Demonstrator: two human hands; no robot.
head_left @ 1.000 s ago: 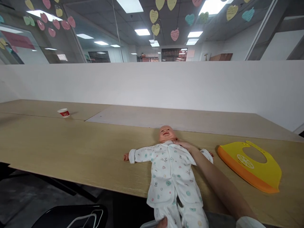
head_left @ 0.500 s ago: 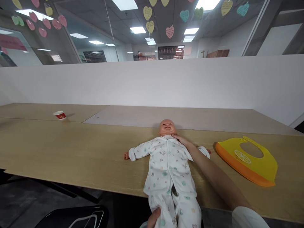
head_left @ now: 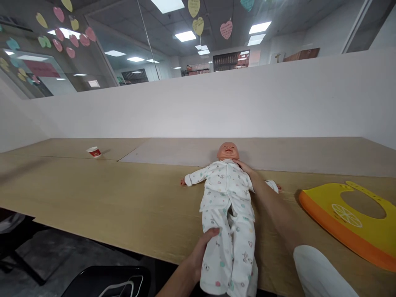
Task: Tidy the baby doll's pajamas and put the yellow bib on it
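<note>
A baby doll (head_left: 228,181) in white patterned pajamas lies on its back, its head away from me and its legs toward me over the table's near edge. My left hand (head_left: 202,249) is closed around the doll's leg on the left, thumb on top of the cloth and the other fingers hidden beneath. At the doll's neck and shoulder, my right hand (head_left: 244,166) holds on from the right side; most of its fingers are out of sight. The doll's arms are spread out to both sides, and my right forearm crosses one of them.
A yellow and orange bib (head_left: 328,206) lies on the wooden table (head_left: 139,198) at the right. Far left, a small red and white paper cup (head_left: 94,152) is tilted. A black chair (head_left: 108,280) stands below the near edge. Behind the table rises a white wall (head_left: 185,111).
The doll has moved farther onto the table, away from me, with both hands on it. My left hand and forearm now show more. The view has shifted and tilted slightly.
</note>
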